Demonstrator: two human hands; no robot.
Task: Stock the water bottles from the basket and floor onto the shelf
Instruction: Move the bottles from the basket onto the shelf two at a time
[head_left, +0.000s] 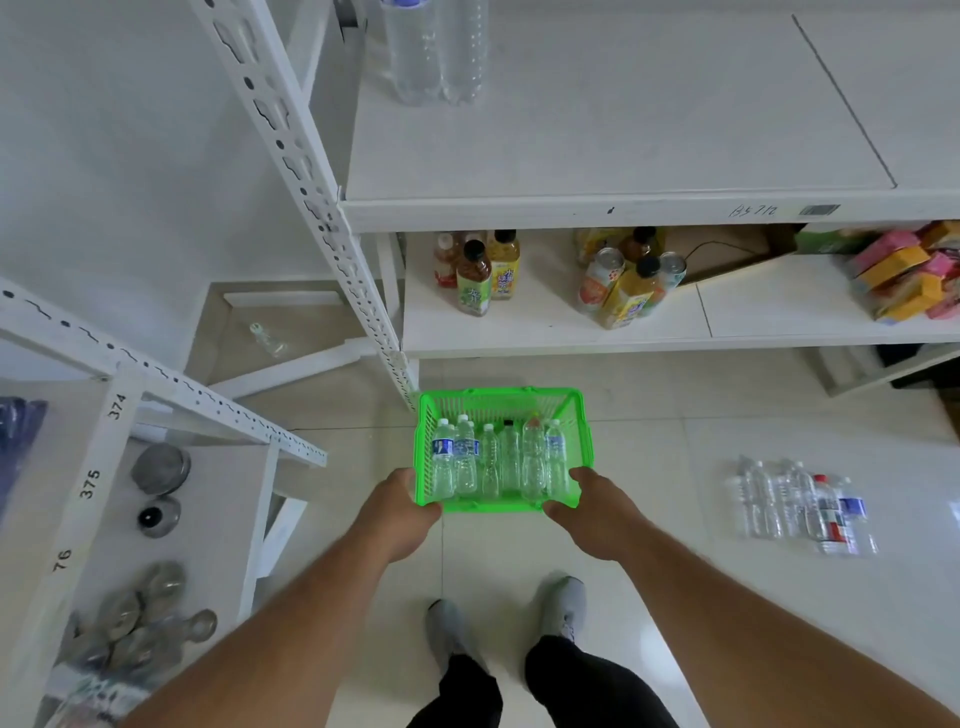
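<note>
A bright green plastic basket (497, 402) sits low in front of the white shelf unit, packed with several clear water bottles (491, 462) standing upright. My left hand (400, 506) grips its near left corner and my right hand (589, 506) grips its near right corner. More clear water bottles (802, 506) lie in a cluster on the tiled floor to the right. The upper shelf board (623, 130) is mostly bare, with two large clear bottles (436, 52) standing at its back left.
The lower shelf (550, 327) carries tea and juice bottles (475, 275), cans (602, 275) and colourful boxes (906, 270). A slotted white upright (306, 192) stands left of the basket. A second rack (130, 509) at left holds metal lids. My shoes (558, 608) are on the floor tiles.
</note>
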